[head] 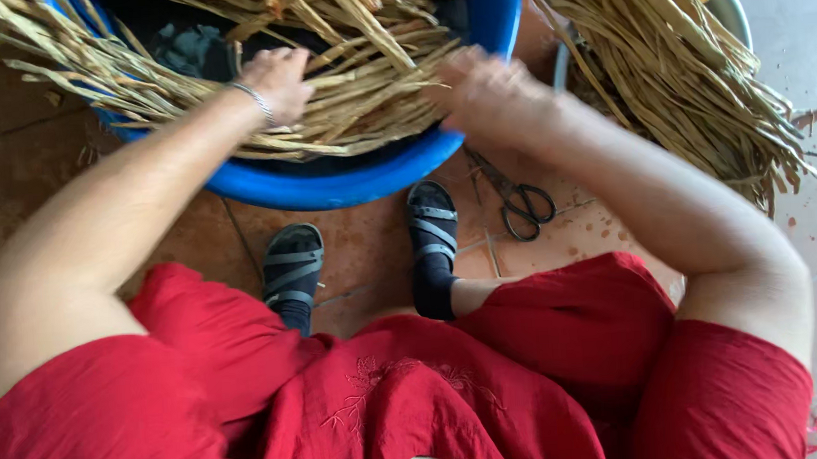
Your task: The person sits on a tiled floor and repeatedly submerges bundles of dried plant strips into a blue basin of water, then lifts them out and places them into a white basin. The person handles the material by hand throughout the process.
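My left hand (281, 81) and right hand (485, 92) rest on dried straw strips (362, 81) heaped in a blue tub (349, 178). Black scissors (518, 199) lie on the tiled floor (371, 236) beside my right foot.

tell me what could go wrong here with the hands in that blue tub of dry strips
The scissors lie on the floor tiles right beside the sandalled foot, so a shifted foot might catch them. The dry strips look stiff and splintery and could nick the left hand or the blurred right hand.
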